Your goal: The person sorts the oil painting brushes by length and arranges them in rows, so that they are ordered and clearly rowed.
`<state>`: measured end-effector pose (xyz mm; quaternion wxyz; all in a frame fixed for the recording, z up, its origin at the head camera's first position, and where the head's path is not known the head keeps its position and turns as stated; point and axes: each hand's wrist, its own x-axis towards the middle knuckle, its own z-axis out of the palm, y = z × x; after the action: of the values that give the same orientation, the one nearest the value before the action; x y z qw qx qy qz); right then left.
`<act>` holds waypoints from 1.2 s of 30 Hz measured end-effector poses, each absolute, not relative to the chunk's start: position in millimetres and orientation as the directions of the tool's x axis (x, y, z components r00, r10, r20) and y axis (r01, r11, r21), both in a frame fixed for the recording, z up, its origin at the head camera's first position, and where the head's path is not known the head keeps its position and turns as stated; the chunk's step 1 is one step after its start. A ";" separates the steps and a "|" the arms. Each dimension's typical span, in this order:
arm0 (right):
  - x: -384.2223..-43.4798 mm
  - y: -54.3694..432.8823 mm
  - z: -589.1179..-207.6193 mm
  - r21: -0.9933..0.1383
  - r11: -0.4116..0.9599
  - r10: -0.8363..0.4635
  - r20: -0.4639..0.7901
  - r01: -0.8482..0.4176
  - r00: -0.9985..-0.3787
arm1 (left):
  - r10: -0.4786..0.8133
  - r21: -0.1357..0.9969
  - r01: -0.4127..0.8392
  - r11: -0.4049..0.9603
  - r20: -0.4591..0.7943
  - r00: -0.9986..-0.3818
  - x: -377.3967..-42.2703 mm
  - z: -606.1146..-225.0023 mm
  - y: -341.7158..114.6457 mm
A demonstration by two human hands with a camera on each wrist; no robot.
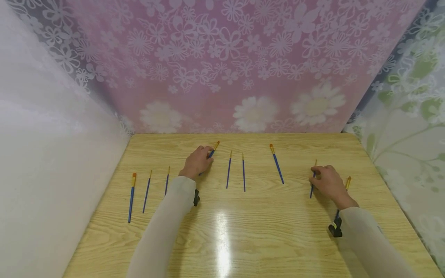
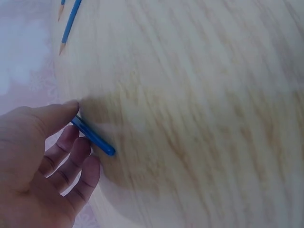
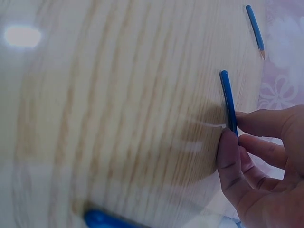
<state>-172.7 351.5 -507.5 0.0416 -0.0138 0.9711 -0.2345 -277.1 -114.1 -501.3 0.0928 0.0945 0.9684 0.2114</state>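
Because it is thin and probably needs only light holding, one brush [image 1: 214, 149] near the far edge of the worktop [image 1: 264, 227] is pinched by your left hand [image 1: 197, 162]; your right hand [image 1: 329, 182] pinches another brush [image 1: 311, 191]. Other brushes [image 1: 131, 200] lie spaced apart, perhaps for easy picking.

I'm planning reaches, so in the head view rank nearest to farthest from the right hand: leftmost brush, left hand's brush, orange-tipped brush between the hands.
1. Orange-tipped brush: left of the right hand.
2. Brush in the left hand: farther left.
3. Leftmost brush: far left.
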 end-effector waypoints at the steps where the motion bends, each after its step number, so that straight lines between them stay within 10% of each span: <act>1: -172.4 351.5 -507.5 -0.458 0.889 -0.045 -0.078 -0.004 -0.996 | 0.223 0.425 0.145 0.893 -0.139 -0.965 -276.9 -501.8 -114.4; 36: -179.3 352.1 -503.9 -0.492 0.871 -0.065 -0.089 -0.013 -0.994 | 0.226 0.365 0.170 0.915 -0.115 -0.967 -277.2 -501.6 -114.1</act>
<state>-179.3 352.1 -503.9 0.0516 -0.0203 0.9657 -0.2536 -277.2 -114.1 -501.6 0.0776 0.1014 0.9755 0.1793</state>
